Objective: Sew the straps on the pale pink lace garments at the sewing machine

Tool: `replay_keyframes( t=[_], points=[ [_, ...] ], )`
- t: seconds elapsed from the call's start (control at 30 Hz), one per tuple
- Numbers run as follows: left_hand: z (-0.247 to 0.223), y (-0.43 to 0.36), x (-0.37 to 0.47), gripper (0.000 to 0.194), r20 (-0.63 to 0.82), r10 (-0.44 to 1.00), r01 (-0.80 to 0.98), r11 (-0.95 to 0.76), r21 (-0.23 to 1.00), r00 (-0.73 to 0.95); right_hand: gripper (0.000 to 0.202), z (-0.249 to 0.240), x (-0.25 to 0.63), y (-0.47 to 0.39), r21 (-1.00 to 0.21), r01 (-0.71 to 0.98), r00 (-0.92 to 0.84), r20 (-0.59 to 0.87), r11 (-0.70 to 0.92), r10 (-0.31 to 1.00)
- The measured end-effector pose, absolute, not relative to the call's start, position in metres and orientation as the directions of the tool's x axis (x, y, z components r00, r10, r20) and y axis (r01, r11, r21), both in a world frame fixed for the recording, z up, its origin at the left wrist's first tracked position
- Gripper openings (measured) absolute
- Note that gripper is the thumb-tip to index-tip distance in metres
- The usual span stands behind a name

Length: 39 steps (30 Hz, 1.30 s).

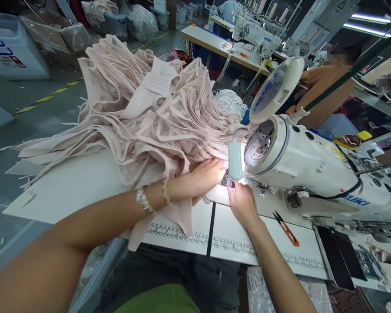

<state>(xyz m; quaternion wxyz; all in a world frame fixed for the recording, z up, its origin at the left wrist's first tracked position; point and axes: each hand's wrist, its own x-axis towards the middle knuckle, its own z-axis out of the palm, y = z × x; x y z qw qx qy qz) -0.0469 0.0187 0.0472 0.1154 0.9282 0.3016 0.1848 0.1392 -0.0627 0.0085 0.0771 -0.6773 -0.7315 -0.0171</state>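
My left hand (207, 177) is closed on a pale pink garment piece (179, 217) beside the sewing machine's needle area, its fingertips partly hidden. The piece hangs below my wrist over the table's front edge. My right hand (244, 203) is closed at the near side of the dark presser foot (227, 179), thumb and fingers at the fabric's edge; the grip itself is mostly hidden under the machine head. The white sewing machine (306, 156) has its round cover (278, 89) swung up. A small pale green lamp (235, 160) lights the spot.
A large heap of pale pink garment pieces (143, 117) covers the table's left and back. Red-handled thread snips (287, 229) and a phone (337, 256) lie right of my right arm. A ruler strip (234, 245) runs along the front edge. A co-worker (329, 87) sits behind the machine.
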Motion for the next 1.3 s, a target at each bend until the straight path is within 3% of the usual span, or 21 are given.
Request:
replay_keyframes(
  t=[0.13, 0.17, 0.23, 0.33, 0.4, 0.47, 0.6, 0.67, 0.8, 0.97, 1.13, 1.2, 1.3],
  points=[
    [0.049, -0.028, -0.112, 0.022, 0.453, 0.498, 0.534, -0.844, 0.055, 0.74, 0.041, 0.015, 0.167, -0.066, 0.047, 0.988, 0.124, 0.316, -0.146, 0.94],
    [0.047, -0.036, -0.128, 0.021, 0.523, 0.518, 0.596, -0.803, 0.024, 0.677, 0.04, 0.018, 0.177, -0.065, 0.057, 0.984, 0.145, 0.321, -0.172, 0.936],
    [0.042, -0.046, -0.155, 0.026, 0.524, 0.605, 0.711, -0.703, -0.003, 0.6, 0.036, 0.024, 0.198, -0.06, 0.097, 0.985, 0.111, 0.253, -0.139, 0.961],
    [0.032, -0.052, -0.171, 0.032, 0.372, 0.7, 0.746, -0.665, 0.027, 0.61, 0.031, 0.03, 0.215, -0.055, 0.158, 0.985, 0.054, 0.118, -0.072, 0.992],
    [0.027, -0.052, -0.169, 0.031, 0.318, 0.675, 0.681, -0.724, 0.108, 0.666, 0.03, 0.031, 0.215, -0.055, 0.178, 0.98, 0.068, 0.132, -0.091, 0.989],
    [0.023, -0.049, -0.16, 0.028, 0.347, 0.59, 0.573, -0.803, 0.16, 0.729, 0.03, 0.03, 0.209, -0.059, 0.188, 0.972, 0.102, 0.195, -0.139, 0.975],
    [0.023, -0.036, -0.137, 0.03, 0.396, 0.313, 0.296, -0.949, 0.104, 0.863, 0.027, 0.027, 0.202, -0.068, 0.156, 0.973, 0.119, 0.284, -0.168, 0.951],
    [0.026, -0.029, -0.127, 0.034, 0.371, 0.255, 0.237, -0.967, 0.094, 0.893, 0.026, 0.025, 0.202, -0.073, 0.11, 0.981, 0.119, 0.312, -0.16, 0.943],
    [0.039, -0.025, -0.116, 0.035, 0.28, 0.281, 0.262, -0.96, 0.104, 0.918, 0.026, 0.016, 0.2, -0.084, 0.003, 0.997, 0.075, 0.391, -0.083, 0.917],
    [0.053, -0.032, -0.114, 0.053, 0.197, 0.351, 0.334, -0.935, 0.118, 0.915, 0.025, 0.004, 0.177, -0.098, -0.037, 0.994, -0.077, 0.426, 0.102, 0.901],
    [0.042, -0.018, -0.109, 0.041, 0.29, 0.175, 0.164, -0.984, 0.063, 0.941, 0.025, 0.008, 0.155, -0.1, -0.085, 0.929, -0.307, 0.365, 0.36, 0.879],
    [0.035, -0.005, -0.11, 0.041, 0.313, 0.088, 0.067, -0.995, 0.076, 0.946, 0.024, 0.011, 0.151, -0.097, -0.081, 0.936, -0.3, 0.335, 0.344, 0.893],
    [0.031, 0.01, -0.112, 0.044, 0.313, 0.161, 0.125, -0.983, 0.133, 0.936, 0.024, 0.012, 0.149, -0.092, -0.116, 0.971, -0.165, 0.306, 0.209, 0.937]
  ],
)
